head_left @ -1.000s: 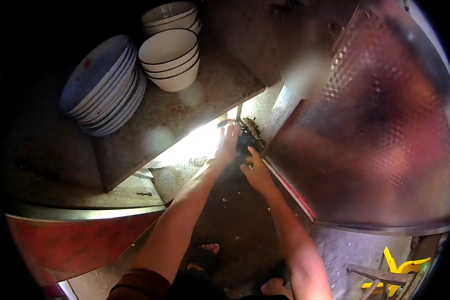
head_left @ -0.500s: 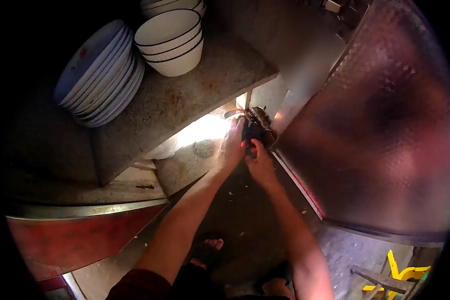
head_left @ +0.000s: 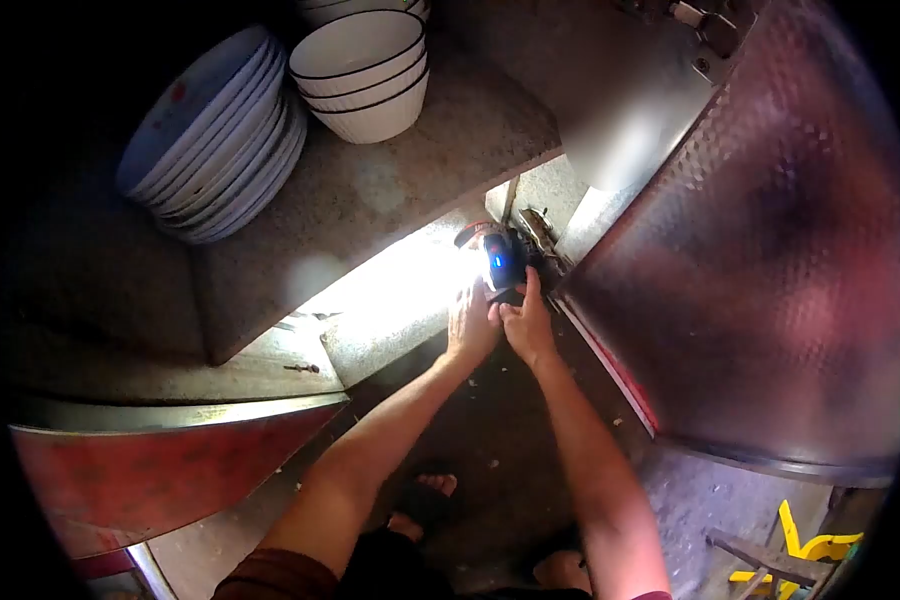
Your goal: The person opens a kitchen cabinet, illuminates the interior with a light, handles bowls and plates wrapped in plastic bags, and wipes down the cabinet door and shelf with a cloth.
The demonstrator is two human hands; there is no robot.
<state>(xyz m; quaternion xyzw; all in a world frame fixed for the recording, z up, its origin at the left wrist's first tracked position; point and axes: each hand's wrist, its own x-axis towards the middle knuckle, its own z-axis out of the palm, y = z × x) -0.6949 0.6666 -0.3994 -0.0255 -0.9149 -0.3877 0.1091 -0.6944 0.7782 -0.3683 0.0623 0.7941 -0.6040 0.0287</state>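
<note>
A small black device (head_left: 500, 262) with a blue light and a bright white beam is between my two hands, by the cabinet's inner edge. My left hand (head_left: 472, 318) is against its left and lower side, the fingers pointing up, partly lost in glare. My right hand (head_left: 527, 318) grips its lower right side, with the index finger stretched up along it. A strap with lettering (head_left: 470, 234) loops at the device's upper left. Just to the right is a rusty metal hinge (head_left: 538, 230) at the door's edge.
Stacked plates (head_left: 215, 140) and white bowls (head_left: 365, 80) stand on the shelf (head_left: 390, 185) above. An open patterned red door (head_left: 750, 270) is at the right, another red door (head_left: 170, 480) at the lower left. A yellow object (head_left: 795, 545) and wooden pieces lie at the lower right.
The device has turned so its blue light shows, and its beam lights the cabinet interior more strongly. My left hand has moved lower, and my right hand has closed in on the device.
</note>
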